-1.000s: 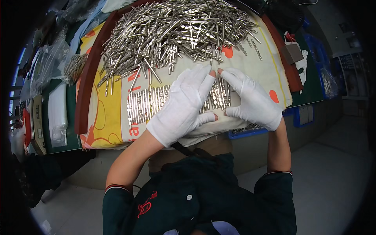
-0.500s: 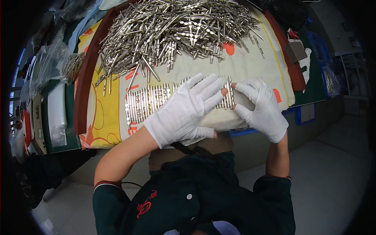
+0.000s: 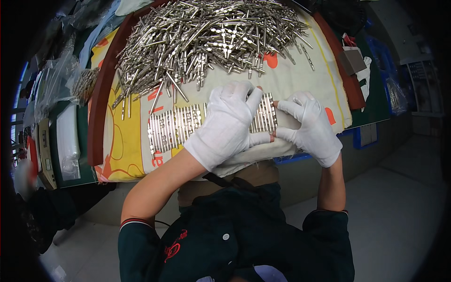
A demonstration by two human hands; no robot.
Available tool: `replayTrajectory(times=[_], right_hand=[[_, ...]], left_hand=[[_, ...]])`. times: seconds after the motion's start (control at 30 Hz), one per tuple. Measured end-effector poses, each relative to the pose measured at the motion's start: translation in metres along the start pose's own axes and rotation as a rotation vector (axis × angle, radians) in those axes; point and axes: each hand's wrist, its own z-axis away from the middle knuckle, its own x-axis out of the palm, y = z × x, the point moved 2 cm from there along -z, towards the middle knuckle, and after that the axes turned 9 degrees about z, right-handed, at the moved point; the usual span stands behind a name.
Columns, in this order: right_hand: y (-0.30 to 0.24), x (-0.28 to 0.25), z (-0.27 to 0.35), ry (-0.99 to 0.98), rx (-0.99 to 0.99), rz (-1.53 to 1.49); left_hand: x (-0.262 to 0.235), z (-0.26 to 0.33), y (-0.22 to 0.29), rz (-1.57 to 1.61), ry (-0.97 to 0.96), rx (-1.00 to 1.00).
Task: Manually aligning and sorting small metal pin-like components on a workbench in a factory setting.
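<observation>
A row of slim, shiny metal rods [image 3: 173,127] with thicker, knobbed sections lies side by side on the printed cloth. My left hand [image 3: 230,121], in a white glove with bare fingertips, arches over the row's middle and right part. Its curled fingers reach the far rod ends and its thumb the near ends, closing on that section; the palm hides rods beneath it. At the row's right end, my gloved right hand [image 3: 307,124] rests its fingertips and thumb against the last rods [image 3: 268,113], finger and thumb spread apart.
A large heap of loose metal rods [image 3: 206,35] covers the far cloth [image 3: 305,84]. Dark red wooden rails [image 3: 101,108] border the sides. On the left are clear plastic bags [image 3: 56,89] and a bundle of rods [image 3: 85,83]; a grey box [image 3: 352,62] is at right.
My left hand has gone from lying flat with fingers stretched to curled around the row, its thumb swinging to the near rod ends. My right hand has barely shifted.
</observation>
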Motion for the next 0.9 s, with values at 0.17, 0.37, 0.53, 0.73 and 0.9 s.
replayTrajectory(times=[0.17,0.37,0.53,0.73,0.9], right_hand=[[0.0,-0.007,-0.003,-0.041,-0.064,0.004],[0.003,-0.009,-0.052,0.058,0.237,0.022],[-0.016,0.007,-0.098,0.04,0.276,0.419],[-0.009,0.026,-0.111,0.019,0.178,0.684],[-0.002,0.028,-0.128,-0.199,0.251,0.79]], left_hand=[[0.0,0.002,-0.001,0.055,-0.029,-0.008],[0.0,0.005,-0.001,0.075,0.037,0.053],[-0.026,0.021,0.012,0.052,0.073,0.065],[-0.057,0.06,-0.011,-0.028,0.255,-0.043],[-0.066,0.088,-0.032,-0.119,0.368,-0.146]])
